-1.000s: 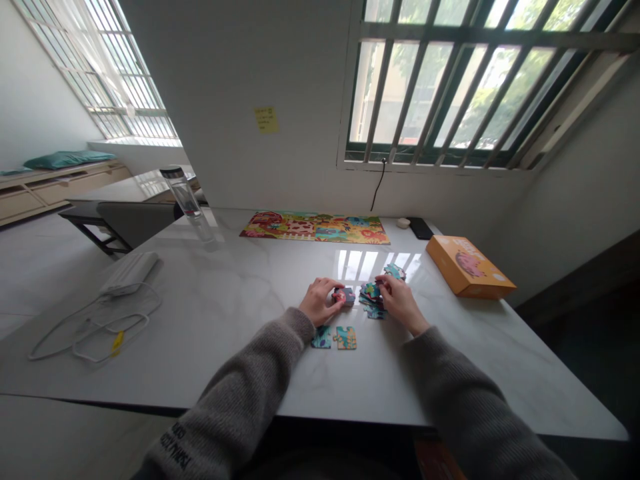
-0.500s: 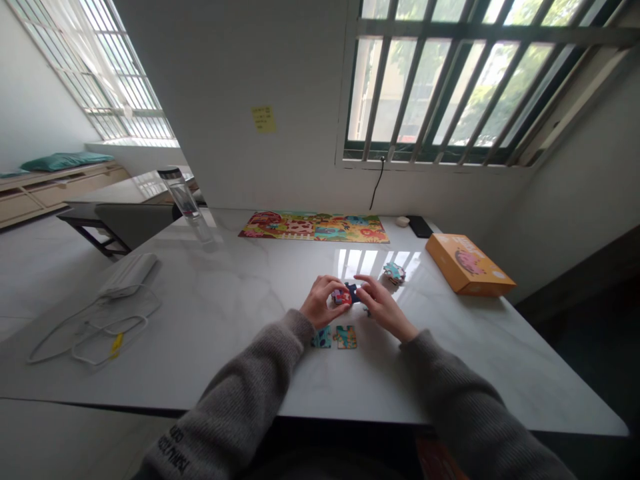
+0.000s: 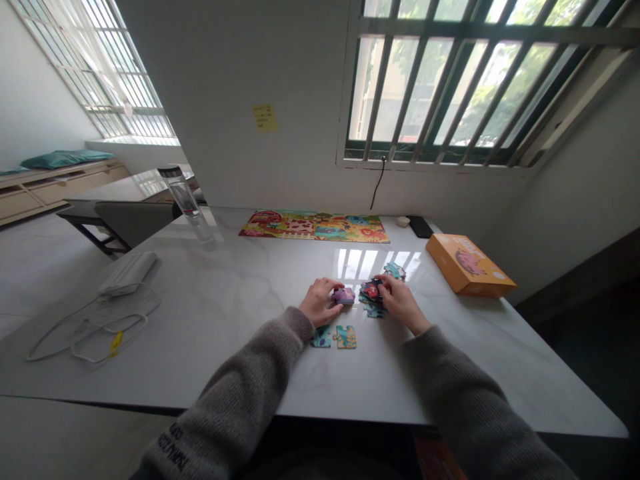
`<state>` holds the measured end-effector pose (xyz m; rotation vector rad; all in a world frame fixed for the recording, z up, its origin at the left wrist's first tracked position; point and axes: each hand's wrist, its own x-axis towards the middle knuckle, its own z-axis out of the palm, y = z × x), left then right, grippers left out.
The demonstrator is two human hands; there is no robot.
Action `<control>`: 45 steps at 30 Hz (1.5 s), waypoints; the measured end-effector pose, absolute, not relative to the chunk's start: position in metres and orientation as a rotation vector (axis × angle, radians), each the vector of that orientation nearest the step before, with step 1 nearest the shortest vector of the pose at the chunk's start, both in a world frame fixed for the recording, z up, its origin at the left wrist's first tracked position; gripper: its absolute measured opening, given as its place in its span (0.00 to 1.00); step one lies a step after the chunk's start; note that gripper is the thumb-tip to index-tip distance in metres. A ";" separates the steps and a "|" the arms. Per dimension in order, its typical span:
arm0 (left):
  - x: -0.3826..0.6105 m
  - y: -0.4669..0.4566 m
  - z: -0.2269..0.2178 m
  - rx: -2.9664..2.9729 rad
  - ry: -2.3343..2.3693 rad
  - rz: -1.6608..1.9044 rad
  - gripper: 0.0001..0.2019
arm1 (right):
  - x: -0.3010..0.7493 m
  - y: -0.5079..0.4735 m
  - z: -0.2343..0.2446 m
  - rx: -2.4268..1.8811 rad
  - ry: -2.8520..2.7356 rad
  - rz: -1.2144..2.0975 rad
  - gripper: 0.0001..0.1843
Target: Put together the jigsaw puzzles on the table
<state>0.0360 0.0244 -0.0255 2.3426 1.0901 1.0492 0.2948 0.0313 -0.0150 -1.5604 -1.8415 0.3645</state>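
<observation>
My left hand [image 3: 321, 301] curls around a small stack of jigsaw puzzle pieces [image 3: 344, 296], the top one purple and pink. Fingers of my right hand [image 3: 400, 299] pinch a dark puzzle piece with a red patch [image 3: 372, 289], over a pile of other pieces. A teal puzzle piece [image 3: 375, 311] pokes out at the front of that pile. Two more lie flat near my left wrist: a blue-teal piece [image 3: 321, 337], partly behind the wrist, and a teal-and-orange piece [image 3: 346, 337]. Beyond my right fingertips sits another pile of pieces [image 3: 395, 269].
An illustrated puzzle strip [image 3: 314, 227] lies along the wall. At the right are an orange box [image 3: 469, 263], a black phone-like slab [image 3: 419, 227] and a small white object [image 3: 403, 221]. A glass bottle [image 3: 181, 192] and a white device with cable [image 3: 129, 273] occupy the left.
My right hand has moved right, away from my left, with a dark piece over the right-hand pile. The left hand's stack now shows a purple piece on top.
</observation>
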 end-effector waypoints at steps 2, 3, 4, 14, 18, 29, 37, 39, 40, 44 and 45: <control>0.035 0.025 -0.025 2.299 1.086 1.042 0.22 | 0.296 0.032 -0.018 -1.575 -1.893 0.281 0.18; 0.035 0.025 -0.025 2.281 1.083 1.045 0.23 | 0.296 0.031 -0.019 -1.566 -1.905 0.245 0.17; 0.035 0.024 -0.025 2.268 1.078 1.053 0.23 | 0.296 0.030 -0.018 -1.551 -1.901 0.213 0.17; 0.039 0.016 -0.015 2.277 0.885 1.211 0.21 | 0.250 0.002 0.004 -1.126 -1.890 0.682 0.21; 0.040 0.015 -0.016 2.294 0.898 1.233 0.26 | 0.246 0.004 -0.003 -1.106 -1.789 0.804 0.23; 0.036 0.022 -0.029 2.326 1.175 1.037 0.22 | 0.293 0.027 -0.012 -1.514 -1.825 0.334 0.16; 0.036 0.022 -0.025 2.331 1.030 1.230 0.21 | 0.281 0.018 -0.003 -1.432 -1.844 0.133 0.19; 0.037 0.019 -0.021 2.350 0.977 1.272 0.20 | 0.269 0.012 0.001 -1.305 -1.861 0.336 0.20; 0.038 0.018 -0.019 2.359 0.954 1.281 0.20 | 0.263 0.009 0.002 -1.257 -1.875 0.450 0.21; 0.040 0.012 -0.014 2.390 0.884 1.240 0.20 | 0.246 0.002 0.001 -1.155 -1.888 0.748 0.20; 0.040 0.012 -0.014 2.394 0.887 1.214 0.21 | 0.246 0.003 0.000 -1.154 -1.874 0.770 0.19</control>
